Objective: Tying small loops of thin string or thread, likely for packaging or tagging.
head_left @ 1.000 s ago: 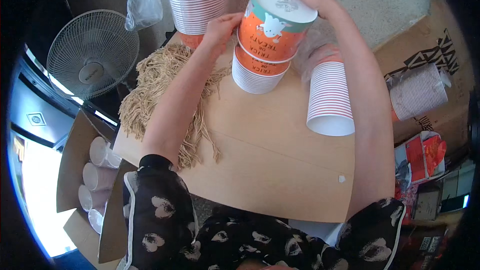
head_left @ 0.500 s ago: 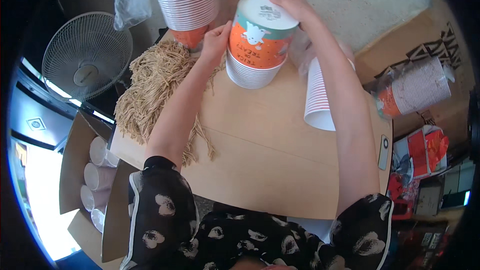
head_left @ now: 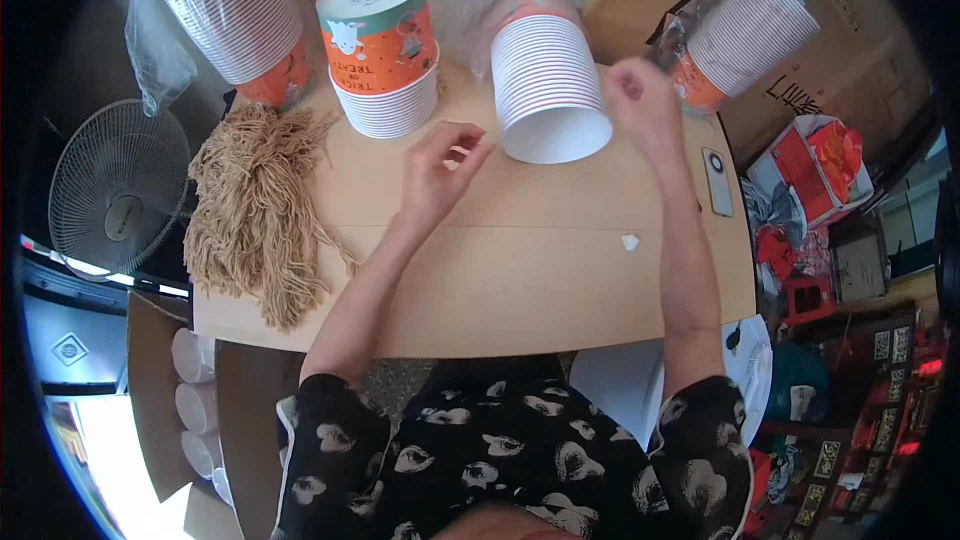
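Note:
My left hand [head_left: 440,175] hovers over the table, fingers curled and thumb apart, with nothing in it. Near it stands an upside-down stack of orange and teal paper buckets [head_left: 380,50] with white rims, printed with a ghost. A second paper bucket stack [head_left: 545,70] lies on its side in clear plastic, its white open mouth facing me. To the right of that mouth is my right hand [head_left: 645,105], its fingers curled and blurred by motion; what they may hold cannot be made out.
Tan twine strands [head_left: 260,210] heap at the table's left, before a bagged bucket stack [head_left: 225,10]. Another bagged stack [head_left: 745,30] leans at the far right. A phone [head_left: 717,180] and a small white scrap [head_left: 630,241] lie on the table [head_left: 500,280]. A fan [head_left: 120,195] stands left, above a carton [head_left: 255,410].
Both hands have let go of the upside-down bucket stack and come nearer. My right hand has moved beside the lying stack. The view has shifted, so the table appears farther up and left.

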